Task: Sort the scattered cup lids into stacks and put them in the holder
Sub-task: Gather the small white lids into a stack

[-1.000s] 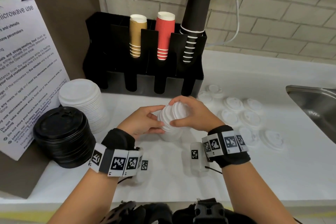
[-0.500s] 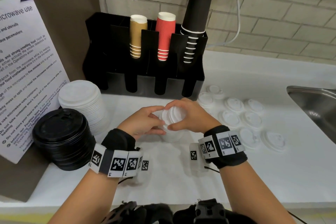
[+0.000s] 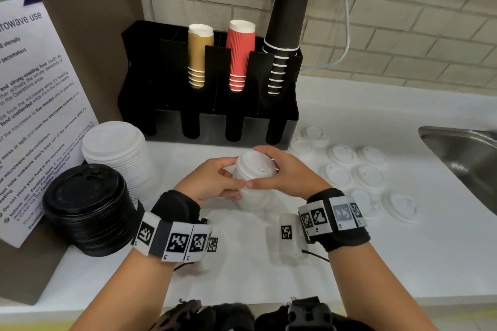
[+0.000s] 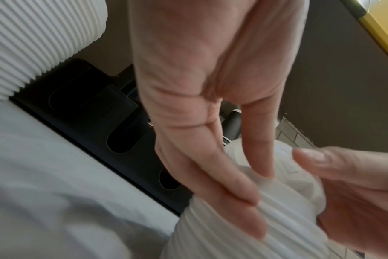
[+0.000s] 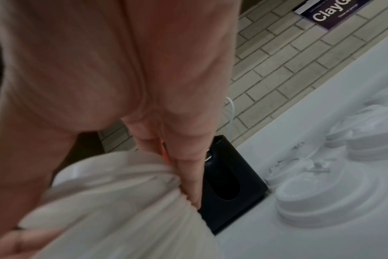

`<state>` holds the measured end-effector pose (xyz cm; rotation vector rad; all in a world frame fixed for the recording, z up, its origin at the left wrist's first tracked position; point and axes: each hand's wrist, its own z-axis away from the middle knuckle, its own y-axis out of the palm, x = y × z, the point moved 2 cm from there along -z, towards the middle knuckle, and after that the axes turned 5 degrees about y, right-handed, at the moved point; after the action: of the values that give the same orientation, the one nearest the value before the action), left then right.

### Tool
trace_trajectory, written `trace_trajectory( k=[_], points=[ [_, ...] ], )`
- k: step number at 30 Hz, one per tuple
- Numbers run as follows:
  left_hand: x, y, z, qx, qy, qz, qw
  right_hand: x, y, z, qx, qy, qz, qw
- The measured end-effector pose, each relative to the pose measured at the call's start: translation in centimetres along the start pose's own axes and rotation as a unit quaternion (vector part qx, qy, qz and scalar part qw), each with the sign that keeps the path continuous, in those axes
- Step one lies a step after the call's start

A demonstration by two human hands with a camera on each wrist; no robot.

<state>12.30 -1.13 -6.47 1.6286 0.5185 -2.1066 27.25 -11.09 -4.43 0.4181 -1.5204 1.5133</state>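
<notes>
A stack of small white lids [image 3: 255, 180] stands on the white counter [image 3: 403, 250] in front of the black holder [image 3: 209, 126]. My left hand [image 3: 215, 183] grips its left side and my right hand [image 3: 279, 172] grips its right side and top. The left wrist view shows my left fingers [image 4: 239, 198] lying on the ribbed stack [image 4: 266, 227]. In the right wrist view my fingers [image 5: 188, 177] curl over the stack [image 5: 113, 201]. Several loose small white lids [image 3: 368, 177] lie scattered to the right.
A tall stack of larger white lids [image 3: 118, 153] and a stack of black lids [image 3: 86, 207] stand at the left. The holder carries gold, red and black cups [image 3: 285, 35]. A steel sink [image 3: 465, 158] is at the right. A notice [image 3: 35, 105] leans at the left.
The small lid stack has been squared up and set upright under both hands, which shifted slightly left. The top lid now sits flat on the stack.
</notes>
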Motion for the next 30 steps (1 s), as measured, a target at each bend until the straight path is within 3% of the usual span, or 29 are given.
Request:
trace_trajectory(
  k=[8,19,24,27,29,30],
  points=[
    [0.3,-0.4,0.0,0.002,-0.007,0.043,0.999,-0.8,0.2,0.7,0.022,-0.01,0.004,1.0],
    [0.1,-0.1,0.1,0.033,-0.002,0.052,0.998,0.1,0.3,-0.5,0.019,-0.029,0.136,0.99],
    [0.2,0.0,-0.3,-0.008,-0.007,0.035,0.999,-0.2,0.9,-0.5,0.014,-0.047,0.179,0.983],
    [0.0,0.0,-0.6,-0.006,-0.012,0.014,1.0,-1.1,-0.4,-0.4,0.064,-0.024,0.074,0.995],
    [-0.1,0.0,-0.7,-0.005,-0.016,0.011,1.0,-2.2,-2.5,-1.0,0.021,0.011,-0.006,1.0],
    [-0.1,0.1,-0.7,-0.003,-0.018,0.008,1.0,-3.0,-3.7,-1.6,-0.028,0.035,0.014,0.999]
  ],
)
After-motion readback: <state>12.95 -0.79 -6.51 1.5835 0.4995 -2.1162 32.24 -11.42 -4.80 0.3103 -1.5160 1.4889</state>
